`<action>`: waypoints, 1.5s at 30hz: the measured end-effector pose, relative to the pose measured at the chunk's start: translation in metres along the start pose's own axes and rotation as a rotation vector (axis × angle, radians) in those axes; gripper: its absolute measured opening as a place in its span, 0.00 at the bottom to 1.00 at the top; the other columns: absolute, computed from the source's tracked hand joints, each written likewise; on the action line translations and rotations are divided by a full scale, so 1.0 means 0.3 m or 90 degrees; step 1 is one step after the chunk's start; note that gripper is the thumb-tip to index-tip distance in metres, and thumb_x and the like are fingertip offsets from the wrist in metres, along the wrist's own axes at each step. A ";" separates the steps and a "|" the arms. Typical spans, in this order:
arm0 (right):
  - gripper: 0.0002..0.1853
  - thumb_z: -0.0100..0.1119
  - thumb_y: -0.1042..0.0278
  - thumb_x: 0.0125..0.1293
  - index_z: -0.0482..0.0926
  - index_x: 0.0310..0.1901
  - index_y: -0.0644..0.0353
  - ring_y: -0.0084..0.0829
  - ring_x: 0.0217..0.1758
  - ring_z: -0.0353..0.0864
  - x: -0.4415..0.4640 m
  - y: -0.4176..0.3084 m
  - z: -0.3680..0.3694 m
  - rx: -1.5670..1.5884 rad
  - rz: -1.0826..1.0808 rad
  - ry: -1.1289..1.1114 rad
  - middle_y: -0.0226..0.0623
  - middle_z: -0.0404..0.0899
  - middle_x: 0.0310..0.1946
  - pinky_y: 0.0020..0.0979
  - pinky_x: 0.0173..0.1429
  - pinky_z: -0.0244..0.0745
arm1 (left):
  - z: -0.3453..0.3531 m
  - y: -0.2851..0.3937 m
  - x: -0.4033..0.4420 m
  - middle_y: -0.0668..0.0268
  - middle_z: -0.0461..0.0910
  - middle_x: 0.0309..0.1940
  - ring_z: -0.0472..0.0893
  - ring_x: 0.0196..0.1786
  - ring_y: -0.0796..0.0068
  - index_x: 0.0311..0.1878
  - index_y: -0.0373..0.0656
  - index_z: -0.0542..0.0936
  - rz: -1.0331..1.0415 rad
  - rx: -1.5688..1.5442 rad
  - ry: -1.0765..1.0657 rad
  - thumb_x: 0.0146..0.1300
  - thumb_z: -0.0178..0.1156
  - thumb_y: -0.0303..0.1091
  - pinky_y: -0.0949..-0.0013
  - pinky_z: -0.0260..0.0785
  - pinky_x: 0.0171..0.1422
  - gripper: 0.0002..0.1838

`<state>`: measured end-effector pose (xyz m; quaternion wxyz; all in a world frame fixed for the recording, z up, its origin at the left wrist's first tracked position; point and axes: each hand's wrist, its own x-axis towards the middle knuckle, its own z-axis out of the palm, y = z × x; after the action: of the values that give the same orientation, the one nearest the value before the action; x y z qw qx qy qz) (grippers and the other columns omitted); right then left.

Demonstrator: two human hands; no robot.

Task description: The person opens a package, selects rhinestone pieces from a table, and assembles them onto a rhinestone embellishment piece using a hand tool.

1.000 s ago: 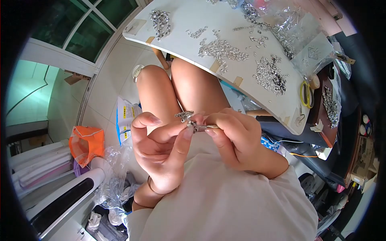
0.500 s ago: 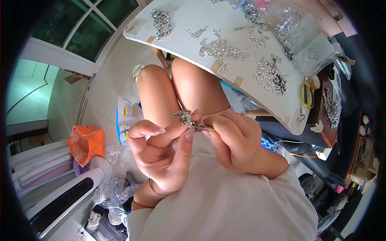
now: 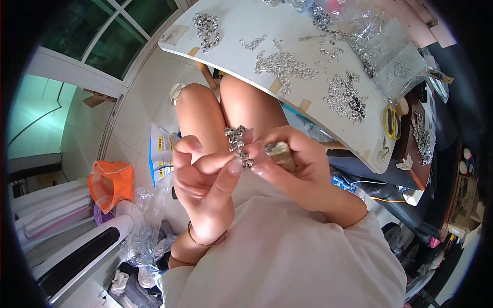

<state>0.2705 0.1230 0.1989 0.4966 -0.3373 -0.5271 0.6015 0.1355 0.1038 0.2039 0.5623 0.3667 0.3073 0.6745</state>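
From the head view, my left fingers (image 3: 215, 162) are pinched together on the end of a silvery chain (image 3: 234, 132), raised above my lap, the rest of it draped over the fingertip. My right fingers (image 3: 277, 178) are curled around a pale metallic piece (image 3: 280, 149) tucked toward the palm; the thumb and index tips stand slightly apart beside the chain's end, and I cannot tell whether they touch it. I judge this to be close work on that end, with my left side steadying and my right side positioning. The next move seems to call for a firm left pinch and a small, careful right-hand adjustment. Beyond my knees, the tabletop (image 3: 233, 56) carries loose silvery pieces (image 3: 285, 65) and yellow-handled scissors (image 3: 392, 122).
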 end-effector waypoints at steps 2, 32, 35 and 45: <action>0.07 0.54 0.82 0.60 0.72 0.41 0.68 0.15 0.36 0.72 0.001 0.004 -0.012 0.050 0.026 -0.053 0.31 0.76 0.35 0.20 0.45 0.67 | 0.009 0.000 0.002 0.59 0.82 0.34 0.79 0.40 0.72 0.52 0.41 0.57 -0.027 -0.005 0.019 0.61 0.51 0.20 0.70 0.64 0.54 0.19; 0.14 0.50 0.69 0.63 0.78 0.50 0.53 0.30 0.34 0.70 0.272 -0.011 -0.282 -0.638 -0.077 0.050 0.36 0.68 0.30 0.27 0.41 0.66 | -0.063 -0.010 0.033 0.54 0.81 0.37 0.79 0.30 0.76 0.48 0.50 0.62 -0.279 -0.047 0.110 0.63 0.55 0.25 0.80 0.67 0.30 0.15; 0.14 0.52 0.71 0.61 0.79 0.48 0.51 0.32 0.37 0.70 0.346 0.021 -0.315 -0.732 -0.072 0.029 0.35 0.69 0.32 0.28 0.42 0.66 | -0.078 -0.013 0.033 0.54 0.80 0.37 0.81 0.35 0.73 0.47 0.50 0.63 -0.289 -0.069 0.100 0.63 0.55 0.25 0.80 0.69 0.31 0.14; 0.10 0.55 0.67 0.58 0.82 0.40 0.49 0.38 0.43 0.73 0.436 0.016 -0.313 -0.891 -0.114 -0.083 0.36 0.74 0.35 0.36 0.46 0.70 | -0.113 -0.032 0.054 0.55 0.81 0.37 0.80 0.37 0.73 0.47 0.48 0.62 -0.243 -0.051 0.079 0.61 0.55 0.23 0.80 0.70 0.35 0.16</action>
<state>0.3202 0.2759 0.1894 0.1783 -0.4960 -0.8442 0.0976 0.1105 0.1214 0.1800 0.6741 0.2372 0.3782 0.5884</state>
